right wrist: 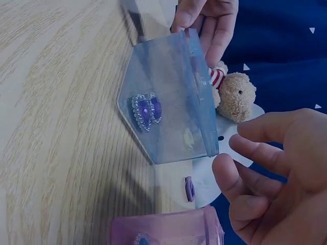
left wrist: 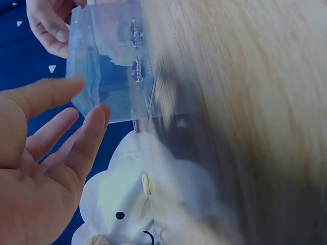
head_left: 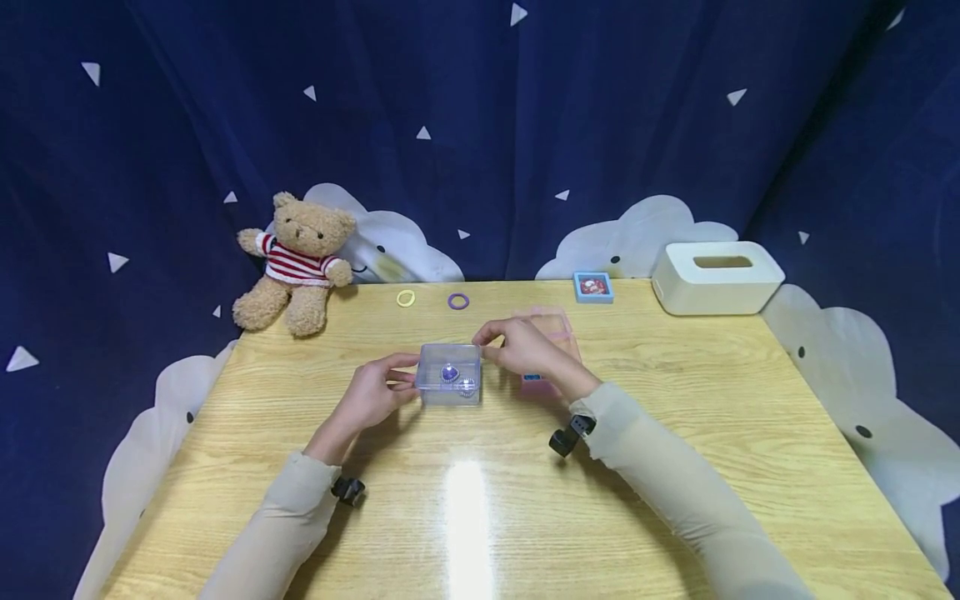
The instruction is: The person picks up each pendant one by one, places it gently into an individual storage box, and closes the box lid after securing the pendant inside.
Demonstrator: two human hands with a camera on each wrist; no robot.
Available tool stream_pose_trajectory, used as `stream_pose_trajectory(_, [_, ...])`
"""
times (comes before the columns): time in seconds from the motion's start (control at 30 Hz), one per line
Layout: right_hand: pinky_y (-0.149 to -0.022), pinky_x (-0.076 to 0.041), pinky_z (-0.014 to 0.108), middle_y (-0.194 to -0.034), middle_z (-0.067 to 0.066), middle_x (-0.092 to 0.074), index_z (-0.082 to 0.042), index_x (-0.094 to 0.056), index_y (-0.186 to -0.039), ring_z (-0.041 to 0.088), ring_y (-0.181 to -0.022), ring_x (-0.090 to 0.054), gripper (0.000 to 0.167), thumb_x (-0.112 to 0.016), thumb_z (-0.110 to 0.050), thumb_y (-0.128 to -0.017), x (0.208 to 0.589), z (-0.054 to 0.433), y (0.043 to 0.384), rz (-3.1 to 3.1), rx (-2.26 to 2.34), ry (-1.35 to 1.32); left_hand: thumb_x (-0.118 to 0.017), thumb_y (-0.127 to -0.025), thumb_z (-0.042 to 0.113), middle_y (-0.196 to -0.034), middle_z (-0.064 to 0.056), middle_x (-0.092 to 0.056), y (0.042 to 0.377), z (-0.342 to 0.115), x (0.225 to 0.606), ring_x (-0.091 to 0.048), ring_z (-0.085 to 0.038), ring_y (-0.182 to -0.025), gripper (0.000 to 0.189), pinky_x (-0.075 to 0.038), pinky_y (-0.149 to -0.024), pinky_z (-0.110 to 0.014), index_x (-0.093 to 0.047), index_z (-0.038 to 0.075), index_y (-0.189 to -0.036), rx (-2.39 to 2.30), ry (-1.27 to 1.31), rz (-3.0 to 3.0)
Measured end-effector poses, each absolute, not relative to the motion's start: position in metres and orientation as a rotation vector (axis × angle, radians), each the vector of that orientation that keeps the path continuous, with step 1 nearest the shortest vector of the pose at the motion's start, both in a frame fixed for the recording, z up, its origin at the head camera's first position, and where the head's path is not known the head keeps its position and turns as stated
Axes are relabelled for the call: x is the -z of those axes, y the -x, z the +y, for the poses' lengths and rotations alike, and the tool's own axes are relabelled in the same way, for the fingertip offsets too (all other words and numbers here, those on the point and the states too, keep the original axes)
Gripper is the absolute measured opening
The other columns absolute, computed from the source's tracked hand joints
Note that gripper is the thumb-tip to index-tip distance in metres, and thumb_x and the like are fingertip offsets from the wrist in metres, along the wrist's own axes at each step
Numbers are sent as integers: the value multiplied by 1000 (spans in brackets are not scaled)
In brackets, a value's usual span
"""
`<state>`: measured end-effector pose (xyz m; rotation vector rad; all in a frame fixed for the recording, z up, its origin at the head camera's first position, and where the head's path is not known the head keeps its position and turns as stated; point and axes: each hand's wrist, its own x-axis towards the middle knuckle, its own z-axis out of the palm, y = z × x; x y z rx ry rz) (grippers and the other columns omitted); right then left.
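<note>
A clear, bluish lidded box (head_left: 450, 398) stands on the table with its lid down. Inside lie purple gems (right wrist: 145, 111) with beaded silver edges. At the box's left side is my left hand (head_left: 375, 388), its thumb and fingers loosely spread with the tips right at the lid's edge. My right hand (head_left: 521, 346) is by the far right corner of the box; its fingertips (right wrist: 225, 166) come close to the lid's rim, with the fingers relaxed. Partly hidden under the right hand and wrist is a pink see-through box (head_left: 566, 332) with a small blue piece in it.
Toward the back edge lie a yellow ring (head_left: 406, 298), a purple ring (head_left: 458, 302) and a light-blue square box (head_left: 593, 287). A teddy bear (head_left: 296, 267) sits at the back left; a white tissue box (head_left: 716, 283) stands back right. Behind hangs a dark blue curtain (head_left: 480, 150).
</note>
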<state>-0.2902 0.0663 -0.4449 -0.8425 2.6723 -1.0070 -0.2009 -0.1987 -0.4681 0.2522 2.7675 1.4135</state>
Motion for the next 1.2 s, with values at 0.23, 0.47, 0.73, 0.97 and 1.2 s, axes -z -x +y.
stream_pose_trajectory(0.23, [-101,-53,39,-111,2,-75,-17,-73,-107,24,-110,-68,18,-72,-23,-90,447,62,290,2724,914,875,-77,-87,12,-106,-20,-75,200,-200,467,-74,-30,-97,44,-63,-72,-27,-66,5,-129,-1338,-256,2802])
stream_pose_trajectory(0.47, [-104,-52,40,-117,0,-74,-18,-73,-110,24,-116,-66,26,-75,-21,-84,449,59,288,2750,848,836,-77,-86,10,-102,-18,-76,202,-197,466,-75,-27,-94,42,-57,-64,-21,-67,7,-127,-1329,-228,2800])
stream_pose_trajectory(0.73, [-106,-51,41,-121,0,-73,-19,-74,-111,26,-120,-64,28,-77,-23,-83,446,58,286,2762,825,792,-76,-87,13,-105,-19,-76,204,-195,461,-74,-28,-96,41,-58,-64,-23,-68,7,-126,-1312,-162,2776])
stream_pose_trajectory(0.97, [-103,-51,41,-123,1,-72,-19,-75,-111,28,-120,-64,29,-78,-24,-83,445,57,285,2764,814,753,-76,-87,13,-104,-19,-76,204,-192,461,-75,-27,-94,37,-59,-63,-23,-69,5,-123,-1324,-140,2783])
stream_pose_trajectory(1.2, [-103,-51,41,-124,1,-72,-20,-74,-111,28,-120,-64,28,-78,-25,-83,445,56,285,2778,798,743,-77,-87,12,-104,-19,-76,202,-190,460,-75,-27,-93,37,-60,-64,-24,-69,5,-122,-1324,-124,2791])
